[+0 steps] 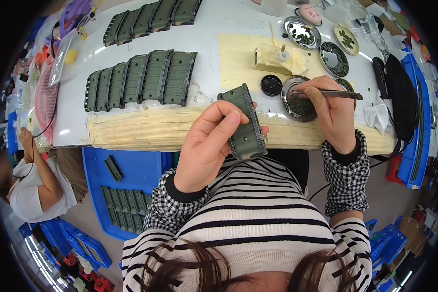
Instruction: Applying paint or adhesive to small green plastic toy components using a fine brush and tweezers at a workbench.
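My left hand (207,143) is closed around a dark green moulded plastic part (246,124) with ribbed edges, held tilted over the table's front edge. In my right hand (333,109) is a pair of tweezers (333,94), gripped between thumb and fingers. Their tip reaches over a round metal dish (291,90) that holds small dark green bits. Whether the tips pinch a bit is too small to tell. Just left of that dish sits a small round black lid or cup (271,85).
Rows of similar green parts (148,78) lie on the white table at left. More dishes of green pieces (334,59) stand at right, near a tape-covered block (267,58). A blue bin (100,170) with parts is below left. Another person (41,182) sits at far left.
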The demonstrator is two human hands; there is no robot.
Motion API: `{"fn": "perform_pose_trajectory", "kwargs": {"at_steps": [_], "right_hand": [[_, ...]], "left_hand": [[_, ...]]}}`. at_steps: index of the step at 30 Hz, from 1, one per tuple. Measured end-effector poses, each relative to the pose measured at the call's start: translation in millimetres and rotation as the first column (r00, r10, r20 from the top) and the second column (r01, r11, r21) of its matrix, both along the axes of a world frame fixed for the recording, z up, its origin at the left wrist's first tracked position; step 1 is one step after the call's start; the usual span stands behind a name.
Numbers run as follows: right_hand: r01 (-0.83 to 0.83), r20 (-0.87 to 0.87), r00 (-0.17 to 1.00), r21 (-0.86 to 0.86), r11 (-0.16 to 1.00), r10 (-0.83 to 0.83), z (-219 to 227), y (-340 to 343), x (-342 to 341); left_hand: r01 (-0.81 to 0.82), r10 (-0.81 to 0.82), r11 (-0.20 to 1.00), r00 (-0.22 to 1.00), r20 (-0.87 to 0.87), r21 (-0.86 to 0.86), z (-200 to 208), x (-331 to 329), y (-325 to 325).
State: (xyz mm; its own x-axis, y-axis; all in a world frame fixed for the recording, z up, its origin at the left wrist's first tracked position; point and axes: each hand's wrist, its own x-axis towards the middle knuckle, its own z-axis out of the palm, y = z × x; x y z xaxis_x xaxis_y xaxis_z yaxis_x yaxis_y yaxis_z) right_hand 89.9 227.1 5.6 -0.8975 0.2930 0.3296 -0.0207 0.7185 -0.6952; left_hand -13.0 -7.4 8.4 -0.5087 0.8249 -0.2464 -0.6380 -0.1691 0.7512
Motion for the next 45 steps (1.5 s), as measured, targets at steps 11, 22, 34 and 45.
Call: {"fn": "perform_pose_trajectory", "kwargs": {"at_steps": [11, 22, 34, 45], "right_hand": [[-0.007, -0.049, 0.999, -0.118, 0.993, 0.002, 12.7, -6.1, 1.7], [-0.368, -0.137, 0.919, 0.03, 0.929, 0.369, 56.3, -38.6, -19.5], [-0.298, -0.146, 0.947, -0.058, 0.953, 0.287, 55.9, -47.4, -12.8], [-0.273, -0.227, 0.944, -0.134, 0.953, 0.239, 32.6, -56.1, -7.4]], "left_hand": [[0.011, -0.011, 1.0, 1.0, 0.009, 0.005, -3.6, -0.2, 3.9], [0.13, -0.131, 0.991, 0.984, -0.123, -0.023, -2.2, -9.8, 17.0], [0.052, -0.054, 0.991, 0.998, 0.012, 0.121, -6.1, -8.0, 17.7], [0.031, -0.077, 0.973, 0.978, 0.194, 0.229, -7.2, -5.8, 17.2]]}}
